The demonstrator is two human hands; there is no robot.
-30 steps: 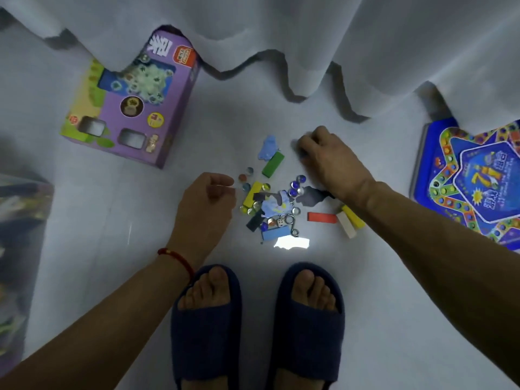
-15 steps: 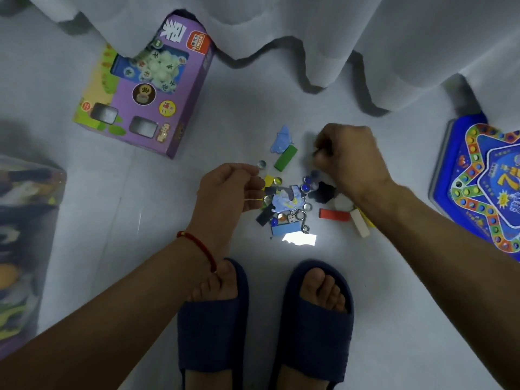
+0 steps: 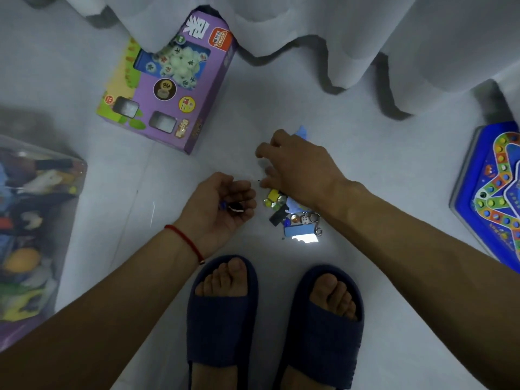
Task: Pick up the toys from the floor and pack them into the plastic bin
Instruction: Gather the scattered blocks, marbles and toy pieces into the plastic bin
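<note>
Currently left hand (image 3: 216, 209) lies palm-up, fingers loosely cupped round small dark pieces, right hand (image 3: 295, 161) fingers curled down over the toy pile (image 3: 292, 215) mid-floor, hold unclear; advise filling the cupped palm before crossing to the plastic bin (image 3: 42, 164) at floor's left edge.

**Materials and finishes on the floor**

The floor (image 3: 365, 170) is smooth pale tile with a dull sheen. The curtain (image 3: 323, 29) is matt white cloth. The purple game box (image 3: 174, 88) looks like printed cardboard with clear windows. The plastic bin (image 3: 42, 170) is cloudy translucent plastic. The board-game lid (image 3: 489, 192) is glossy. The slippers (image 3: 222, 330) are matt, ribbed dark blue. Glass-like marbles (image 3: 274, 204), a white die (image 3: 304, 220) and metal rings (image 3: 316, 223) glint.
</note>
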